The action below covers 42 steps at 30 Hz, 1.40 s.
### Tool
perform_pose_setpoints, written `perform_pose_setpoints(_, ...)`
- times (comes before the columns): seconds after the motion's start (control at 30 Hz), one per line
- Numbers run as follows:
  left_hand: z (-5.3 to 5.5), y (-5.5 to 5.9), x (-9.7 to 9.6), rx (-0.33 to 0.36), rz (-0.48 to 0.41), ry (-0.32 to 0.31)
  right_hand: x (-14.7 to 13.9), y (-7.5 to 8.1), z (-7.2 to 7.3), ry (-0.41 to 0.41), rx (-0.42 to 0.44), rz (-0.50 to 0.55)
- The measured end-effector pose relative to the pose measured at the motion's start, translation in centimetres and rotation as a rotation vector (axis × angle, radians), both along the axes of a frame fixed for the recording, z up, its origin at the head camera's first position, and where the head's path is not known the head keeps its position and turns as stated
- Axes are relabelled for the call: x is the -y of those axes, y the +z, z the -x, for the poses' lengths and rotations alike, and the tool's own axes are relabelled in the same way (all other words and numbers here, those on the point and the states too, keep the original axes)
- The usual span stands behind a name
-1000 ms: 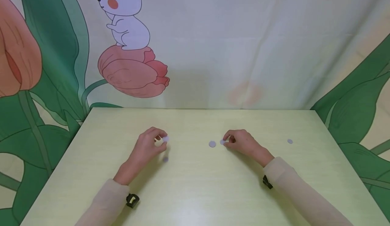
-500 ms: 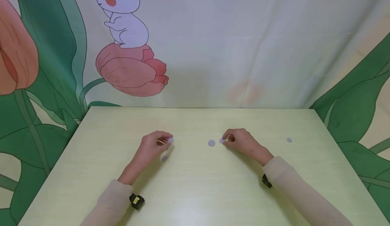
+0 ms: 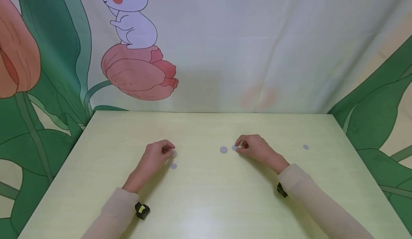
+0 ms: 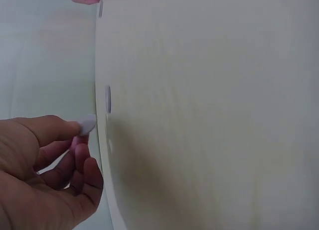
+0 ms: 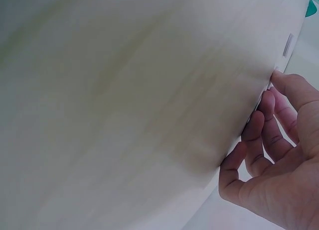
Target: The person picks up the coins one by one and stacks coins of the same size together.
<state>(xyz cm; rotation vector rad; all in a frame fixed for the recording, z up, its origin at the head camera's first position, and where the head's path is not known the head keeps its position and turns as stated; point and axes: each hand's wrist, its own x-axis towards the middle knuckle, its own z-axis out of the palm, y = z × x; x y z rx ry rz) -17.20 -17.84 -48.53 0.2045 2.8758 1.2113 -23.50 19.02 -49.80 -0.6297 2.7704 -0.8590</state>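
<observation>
A small pale round disc (image 4: 87,124) is pinched between the thumb and fingers of my left hand (image 3: 156,155), raised over the left half of the table. Just below that hand, another pale disc (image 3: 173,166) lies on the table. At right of centre, my right hand (image 3: 257,147) pinches a third small disc (image 3: 234,147) with thumb and fingertips low at the tabletop. Beside this, slightly to its left, lies a larger-looking pale disc (image 3: 223,149). In the right wrist view, the curled fingers (image 5: 253,126) hide most of the held disc.
A further pale disc (image 3: 305,147) lies at the right side of the light wooden table (image 3: 206,196). Behind the table's back edge hangs a printed curtain (image 3: 219,45) with flowers and a white animal. Black wrist cameras (image 3: 142,210) sit at both cuffs.
My left hand, holding its disc, has shifted right and then back left and lower, closer to the disc below it. The right hand has stayed in place on its disc.
</observation>
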Motion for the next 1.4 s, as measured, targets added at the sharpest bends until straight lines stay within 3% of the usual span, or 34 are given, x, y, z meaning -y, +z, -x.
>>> perform_pose_setpoints(0.13, 0.0, 0.0, 0.9, 0.023, 0.050, 0.005, 0.0, 0.1, 0.0, -0.003, 0.007, -0.004)
perform_pose_setpoints(0.43, -0.2, 0.0, 2.8, 0.114, 0.131, -0.057, 0.0, 0.0, 0.1, 0.001, 0.012, 0.000)
perform_pose_setpoints(0.73, -0.1, -0.4, 2.3, 0.059, 0.187, -0.037, -0.1, -0.1, 0.1, 0.001, 0.010, 0.005)
perform_pose_setpoints(1.4, 0.1, 0.1, 1.3, 0.104, 0.117, 0.005, -0.2, -0.3, 0.5, 0.005, 0.020, 0.000)
